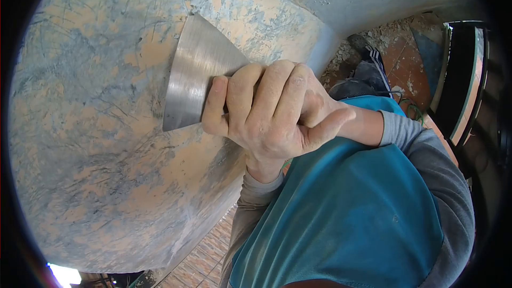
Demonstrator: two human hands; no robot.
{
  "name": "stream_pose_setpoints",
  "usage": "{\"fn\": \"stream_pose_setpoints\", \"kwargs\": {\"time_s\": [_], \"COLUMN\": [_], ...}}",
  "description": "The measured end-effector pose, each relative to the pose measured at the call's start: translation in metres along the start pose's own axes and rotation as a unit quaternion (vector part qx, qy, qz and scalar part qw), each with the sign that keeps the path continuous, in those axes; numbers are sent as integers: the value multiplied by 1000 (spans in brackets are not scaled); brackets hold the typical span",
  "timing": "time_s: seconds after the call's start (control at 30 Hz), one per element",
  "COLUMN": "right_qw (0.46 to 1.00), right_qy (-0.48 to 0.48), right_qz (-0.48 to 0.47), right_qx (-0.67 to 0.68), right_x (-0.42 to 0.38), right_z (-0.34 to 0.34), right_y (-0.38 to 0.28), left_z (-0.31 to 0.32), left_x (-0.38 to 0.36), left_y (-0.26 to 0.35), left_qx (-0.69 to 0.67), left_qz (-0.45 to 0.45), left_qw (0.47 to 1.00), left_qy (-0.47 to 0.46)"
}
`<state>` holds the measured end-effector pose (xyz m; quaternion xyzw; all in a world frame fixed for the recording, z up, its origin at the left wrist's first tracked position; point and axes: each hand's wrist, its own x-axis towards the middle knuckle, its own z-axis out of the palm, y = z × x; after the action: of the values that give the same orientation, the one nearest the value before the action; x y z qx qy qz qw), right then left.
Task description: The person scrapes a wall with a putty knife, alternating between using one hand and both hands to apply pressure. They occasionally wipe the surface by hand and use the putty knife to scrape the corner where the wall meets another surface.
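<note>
A wide metal scraper (200,69) lies with its blade against a rough wall surface (106,112) mottled blue-grey and beige. Both hands are closed together at its handle, which they hide. My left hand (261,112) is on top, dusty, its fingers wrapped over the handle area and its thumb pointing right. Partly covered beneath it, my right hand (317,101) reaches in from the right and grips the handle; most of its fingers are hidden.
Teal cloth (346,208) covers the torso between grey sleeves. At the upper right, rubble (394,37) lies on reddish floor tiles (408,69) near a shoe and dark trousers. A dark framed panel (458,80) stands at the right. Patterned tiles (202,258) show at the bottom.
</note>
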<state>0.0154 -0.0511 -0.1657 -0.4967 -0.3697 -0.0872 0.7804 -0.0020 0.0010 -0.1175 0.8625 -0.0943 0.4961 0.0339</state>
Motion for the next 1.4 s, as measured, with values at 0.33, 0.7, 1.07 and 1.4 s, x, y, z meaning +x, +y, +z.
{"fn": "stream_pose_setpoints", "kwargs": {"time_s": [0.33, 0.7, 1.07, 1.4], "right_qw": [999, 999, 988, 994], "right_qy": [9, -7, -62, -1], "right_qz": [12, 46, 145, 86], "right_qx": [46, 23, -2, -61], "right_x": [-3, -14, -82, -73], "right_z": [5, -1, -14, -8], "right_y": [12, 4, -26, -28], "left_z": [6, -10, -58, -63], "left_x": [-13, 28, -34, -19], "left_y": [-16, -25, 38, 39], "left_qx": [-67, -10, -17, -30], "left_qz": [-15, 205, -83, -35], "left_qw": [997, 970, 960, 965], "left_qy": [22, -133, -269, -259]}}
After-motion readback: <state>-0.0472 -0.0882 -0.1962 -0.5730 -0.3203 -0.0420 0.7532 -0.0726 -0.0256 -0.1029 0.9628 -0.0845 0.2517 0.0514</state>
